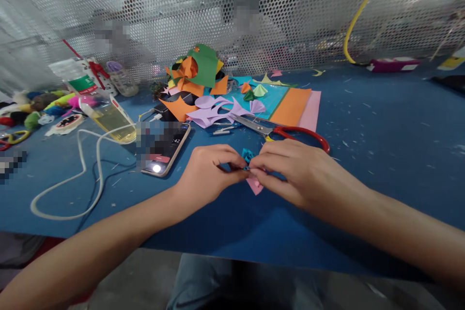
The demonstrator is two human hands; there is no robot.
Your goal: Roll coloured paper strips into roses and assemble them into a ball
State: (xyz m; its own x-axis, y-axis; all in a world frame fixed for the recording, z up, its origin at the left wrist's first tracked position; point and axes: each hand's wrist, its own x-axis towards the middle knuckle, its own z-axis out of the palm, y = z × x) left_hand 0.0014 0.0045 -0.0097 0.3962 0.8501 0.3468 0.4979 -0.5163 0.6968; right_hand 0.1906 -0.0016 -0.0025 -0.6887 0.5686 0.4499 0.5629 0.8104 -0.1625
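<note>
My left hand (209, 172) and my right hand (298, 172) meet over the front of the table. Thumbs and fingertips of both pinch a small folded blue paper piece (248, 155), which sticks up between them. Just below the fingertips shows a pink paper piece (255, 187), partly covered by the right fingers; whether it is held or lies on the table I cannot tell. Beyond the right hand lie large scissors (290, 131) with red handles. Lilac paper offcuts (214, 110) and small folded paper fans (260, 90) rest behind them.
A lit phone (166, 147) and a looping white cable (78, 174) lie left of my left hand. Behind them a bottle of yellowish liquid (112, 118) leans over. Stacked coloured sheets (290, 106) and a green and orange paper pile (205, 65) stand toward the perforated metal screen (203, 5).
</note>
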